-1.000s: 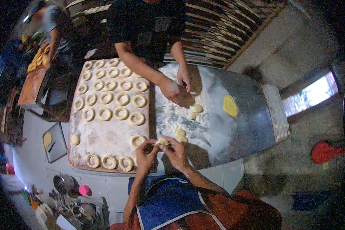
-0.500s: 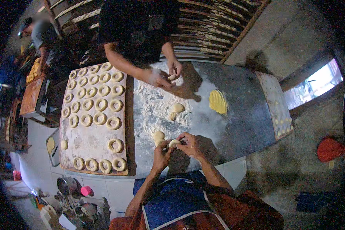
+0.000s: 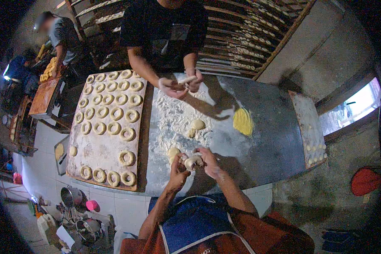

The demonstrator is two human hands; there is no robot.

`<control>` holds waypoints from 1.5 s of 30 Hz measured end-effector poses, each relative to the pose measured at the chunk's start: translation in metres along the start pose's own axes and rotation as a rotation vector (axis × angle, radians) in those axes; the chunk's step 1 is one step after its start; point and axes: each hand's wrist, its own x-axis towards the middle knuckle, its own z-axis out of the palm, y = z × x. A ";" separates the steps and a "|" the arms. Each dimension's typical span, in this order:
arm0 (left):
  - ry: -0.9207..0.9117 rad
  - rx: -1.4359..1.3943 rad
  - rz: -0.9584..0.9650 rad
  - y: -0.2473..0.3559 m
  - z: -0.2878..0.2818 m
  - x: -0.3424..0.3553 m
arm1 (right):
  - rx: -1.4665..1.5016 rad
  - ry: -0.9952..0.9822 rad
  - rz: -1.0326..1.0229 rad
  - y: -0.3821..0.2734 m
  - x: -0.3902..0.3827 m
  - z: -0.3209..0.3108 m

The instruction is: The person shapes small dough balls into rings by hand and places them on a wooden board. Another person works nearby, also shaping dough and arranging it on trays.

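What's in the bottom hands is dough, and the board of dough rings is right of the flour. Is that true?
No: the head view shows the board of dough rings left of the flour. The wearer's left hand and right hand hold dough.

Without legible lettering, numbers or signs. Beyond the worktable (image 3: pixel 275 122), on the front of a co-worker's dark shirt (image 3: pixel 135 27): two pale patches (image 3: pixel 180 32), possibly printed, too small and blurred to read.

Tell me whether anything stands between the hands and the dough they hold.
Nothing visible: the left hand and right hand both hold the dough directly. Round dough pieces lie beyond the left hand, not between.
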 end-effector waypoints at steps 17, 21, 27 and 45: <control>0.408 0.500 0.195 0.057 -0.035 0.019 | -0.444 0.162 -0.078 -0.067 0.019 0.121; 0.540 -0.018 0.154 0.073 -0.050 0.009 | -0.686 0.053 -0.309 -0.017 0.047 0.130; 0.592 1.255 0.525 0.103 -0.116 -0.014 | -0.570 -0.099 -0.135 -0.066 0.051 0.208; 1.130 0.665 0.597 0.204 -0.311 -0.152 | -0.307 -0.718 -0.379 -0.038 0.085 0.454</control>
